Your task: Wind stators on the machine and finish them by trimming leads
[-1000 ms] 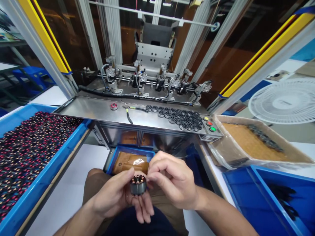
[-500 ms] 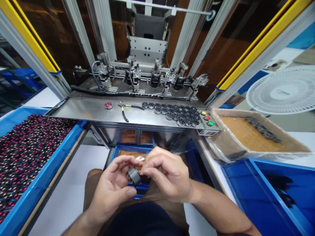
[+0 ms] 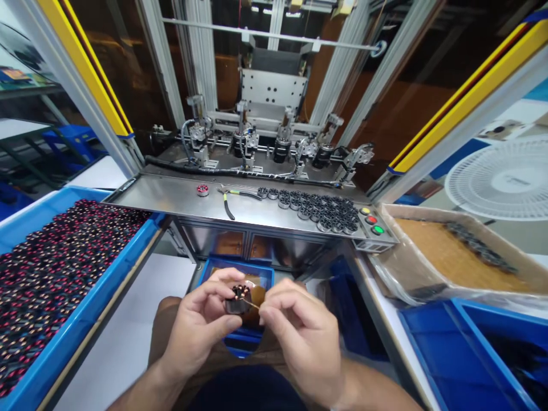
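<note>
My left hand (image 3: 201,319) grips a small motor (image 3: 238,303) between thumb and fingers, its dark grey ring facing me and copper windings showing on top. From the windings a thin copper-coloured wire (image 3: 252,304) runs to the right. My right hand (image 3: 299,331) pinches the wire's far end between thumb and forefinger. Both hands are above my lap, in front of a blue bin (image 3: 268,271) with brown sheet material in it.
On the metal ledge (image 3: 171,197) lie a red-wound part (image 3: 202,190), green-handled cutters (image 3: 229,200) and several dark rings (image 3: 325,208). Buttons (image 3: 371,220) sit at its right end. A blue crate (image 3: 128,260) of wound parts stands left, a lined box (image 3: 385,279) right. Machine fixtures (image 3: 280,145) stand behind.
The motor has been tilted so its windings now face up. My right hand has drawn slightly away to the right, and the wire shows between the hands. The camera view has shifted.
</note>
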`<act>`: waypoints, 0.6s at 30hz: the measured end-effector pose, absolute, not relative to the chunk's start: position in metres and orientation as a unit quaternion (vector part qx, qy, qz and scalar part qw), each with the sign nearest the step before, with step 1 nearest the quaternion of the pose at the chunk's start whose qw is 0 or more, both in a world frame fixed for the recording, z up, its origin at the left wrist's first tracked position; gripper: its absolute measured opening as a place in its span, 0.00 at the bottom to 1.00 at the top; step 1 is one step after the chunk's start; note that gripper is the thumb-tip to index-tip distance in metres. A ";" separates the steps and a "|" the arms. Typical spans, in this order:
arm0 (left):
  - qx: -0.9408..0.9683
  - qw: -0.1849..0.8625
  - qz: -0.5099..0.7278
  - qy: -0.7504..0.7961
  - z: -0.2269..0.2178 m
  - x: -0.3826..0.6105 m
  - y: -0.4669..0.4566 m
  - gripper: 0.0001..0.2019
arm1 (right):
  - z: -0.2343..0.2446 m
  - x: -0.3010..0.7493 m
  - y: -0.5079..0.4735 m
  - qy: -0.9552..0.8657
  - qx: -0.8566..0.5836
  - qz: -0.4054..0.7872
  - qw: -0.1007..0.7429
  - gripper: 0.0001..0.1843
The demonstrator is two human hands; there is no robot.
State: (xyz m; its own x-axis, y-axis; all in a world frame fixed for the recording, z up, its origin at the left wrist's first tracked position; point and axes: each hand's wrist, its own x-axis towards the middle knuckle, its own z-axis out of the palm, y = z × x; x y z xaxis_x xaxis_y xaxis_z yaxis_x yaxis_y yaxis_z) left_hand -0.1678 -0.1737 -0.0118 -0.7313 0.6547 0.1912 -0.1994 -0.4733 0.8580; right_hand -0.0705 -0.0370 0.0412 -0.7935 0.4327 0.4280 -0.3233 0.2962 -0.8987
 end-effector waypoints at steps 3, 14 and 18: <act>0.257 0.277 0.824 0.422 -0.010 -0.171 -0.175 0.11 | 0.029 -0.068 -0.052 -0.663 -0.080 0.715 0.207 0.13; 0.298 0.282 0.819 0.401 -0.004 -0.175 -0.181 0.11 | 0.009 -0.073 -0.059 -0.396 -0.065 0.914 0.065 0.21; 0.343 0.258 0.795 0.429 -0.004 -0.175 -0.182 0.12 | 0.009 -0.077 -0.058 -0.355 -0.042 0.934 0.003 0.25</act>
